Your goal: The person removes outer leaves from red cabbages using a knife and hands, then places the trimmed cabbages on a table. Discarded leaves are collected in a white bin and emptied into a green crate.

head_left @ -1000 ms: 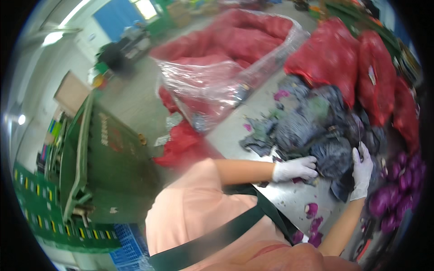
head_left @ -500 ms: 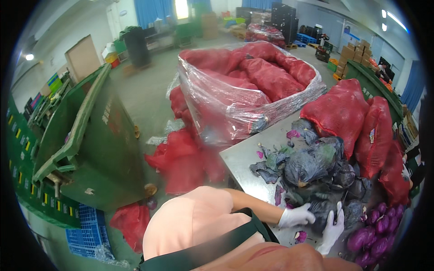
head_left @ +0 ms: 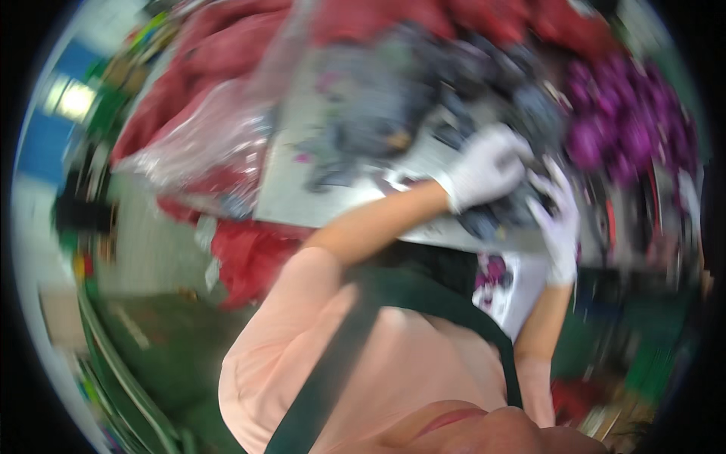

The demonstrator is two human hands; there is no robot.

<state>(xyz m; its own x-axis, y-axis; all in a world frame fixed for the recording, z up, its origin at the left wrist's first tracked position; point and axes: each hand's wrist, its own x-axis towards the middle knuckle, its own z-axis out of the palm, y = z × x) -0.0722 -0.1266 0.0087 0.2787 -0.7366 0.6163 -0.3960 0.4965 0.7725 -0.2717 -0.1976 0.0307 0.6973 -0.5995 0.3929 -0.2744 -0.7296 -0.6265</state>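
My left hand (head_left: 491,168), in a white glove, is over the near part of the metal table (head_left: 283,193). Its fingers are curled, and what they hold, if anything, is hidden. Close by on the right is my right hand (head_left: 558,216), gloved too, with fingers spread beside a dark red cabbage (head_left: 516,206). Motion blur hides whether they touch it. Beyond both hands lies a pile of red cabbages with dull grey-purple outer leaves (head_left: 378,98). Shiny purple peeled cabbages (head_left: 631,121) are heaped at the right.
Red mesh sacks (head_left: 363,19) stand along the table's far side. Plastic wrap (head_left: 204,140) covers more sacks at the left. A red mesh heap (head_left: 249,257) lies on the floor, near a large green bin (head_left: 166,333). Something white with purple bits (head_left: 495,280) is below the table edge.
The view has swung right and down, so the table now appears higher and the peeled cabbages show more fully. My left hand has come closer to the right, its fingers more curled.
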